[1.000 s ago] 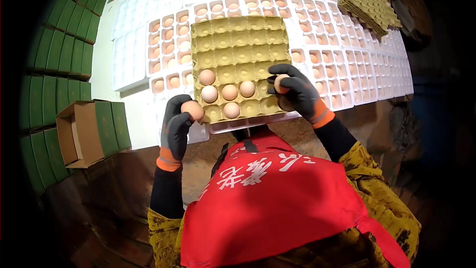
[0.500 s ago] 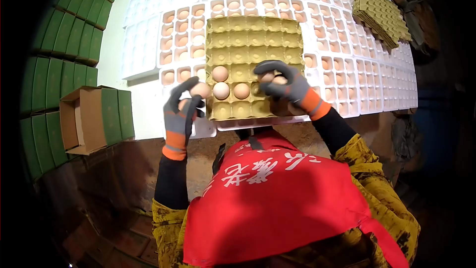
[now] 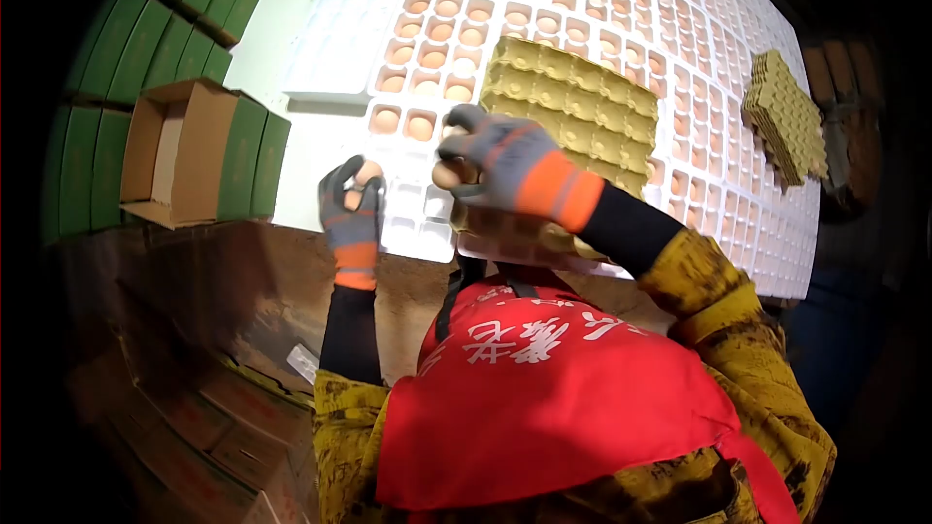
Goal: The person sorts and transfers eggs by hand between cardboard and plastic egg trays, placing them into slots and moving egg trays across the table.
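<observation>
My left hand (image 3: 349, 218), in a grey glove with an orange cuff, is closed round a brown egg (image 3: 367, 173). A second egg shows between its fingers. My right hand (image 3: 500, 157), gloved alike, reaches across the near left part of a yellow-green pulp egg tray (image 3: 582, 102). Its fingertips grip a brown egg (image 3: 446, 175) over the edge of a white foam egg tray (image 3: 416, 245). Whether the right hand holds more eggs is hidden. Two eggs (image 3: 419, 126) sit in the foam tray's far cells, beyond both hands.
White foam trays full of eggs (image 3: 432, 56) cover much of the table. Closed white trays (image 3: 340, 58) lie at the far left. Stacked pulp trays (image 3: 784, 116) stand at the right. Left of the table are an open carton (image 3: 170, 155) and stacked green boxes (image 3: 146, 39).
The view has swung left, so the table appears farther right. My right hand has moved from the pulp tray's right side to its left edge with an egg. My left hand still holds its eggs.
</observation>
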Demonstrator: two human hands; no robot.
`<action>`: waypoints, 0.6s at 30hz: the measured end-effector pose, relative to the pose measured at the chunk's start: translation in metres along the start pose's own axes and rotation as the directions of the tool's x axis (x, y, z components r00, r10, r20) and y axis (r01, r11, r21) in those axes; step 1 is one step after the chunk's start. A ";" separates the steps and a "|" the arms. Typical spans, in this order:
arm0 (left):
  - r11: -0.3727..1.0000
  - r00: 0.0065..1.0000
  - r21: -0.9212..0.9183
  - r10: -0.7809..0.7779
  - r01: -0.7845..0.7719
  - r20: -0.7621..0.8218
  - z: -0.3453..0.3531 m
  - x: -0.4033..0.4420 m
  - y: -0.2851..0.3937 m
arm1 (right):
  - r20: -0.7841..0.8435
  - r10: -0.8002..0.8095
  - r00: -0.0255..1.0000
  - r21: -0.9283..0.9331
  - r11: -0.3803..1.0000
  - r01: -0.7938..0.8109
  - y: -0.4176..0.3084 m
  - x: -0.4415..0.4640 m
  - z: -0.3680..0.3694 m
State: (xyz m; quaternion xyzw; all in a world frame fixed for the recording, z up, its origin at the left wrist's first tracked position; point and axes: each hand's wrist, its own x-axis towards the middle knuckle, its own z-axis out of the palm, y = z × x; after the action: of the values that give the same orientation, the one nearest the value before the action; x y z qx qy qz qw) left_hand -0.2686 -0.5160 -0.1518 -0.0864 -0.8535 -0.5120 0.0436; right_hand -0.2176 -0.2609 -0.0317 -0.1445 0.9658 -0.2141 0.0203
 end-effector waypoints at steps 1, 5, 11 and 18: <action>0.988 0.988 0.030 0.154 -0.153 -0.024 0.007 0.005 0.012 | 0.139 -0.072 0.988 -0.159 0.983 0.094 -0.001 0.023 0.016; 0.991 0.990 0.133 0.028 -0.010 -0.136 0.020 0.029 0.029 | 0.344 -0.117 0.931 -0.536 0.790 0.297 -0.008 0.069 0.067; 0.952 0.979 -0.259 -0.190 0.165 -0.072 0.010 0.032 -0.007 | 0.353 -0.032 0.935 0.062 0.998 0.011 0.000 0.093 0.057; 0.988 0.990 -0.056 0.142 -0.142 -0.004 0.041 -0.041 -0.007 | 0.475 0.120 0.872 0.725 0.508 -0.465 0.012 0.100 0.069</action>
State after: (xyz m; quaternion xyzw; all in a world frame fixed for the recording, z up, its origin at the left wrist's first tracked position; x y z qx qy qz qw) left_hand -0.2288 -0.4874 -0.1841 -0.1481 -0.8306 -0.5312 0.0775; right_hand -0.3099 -0.3076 -0.0966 0.0136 0.7407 -0.6006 0.3007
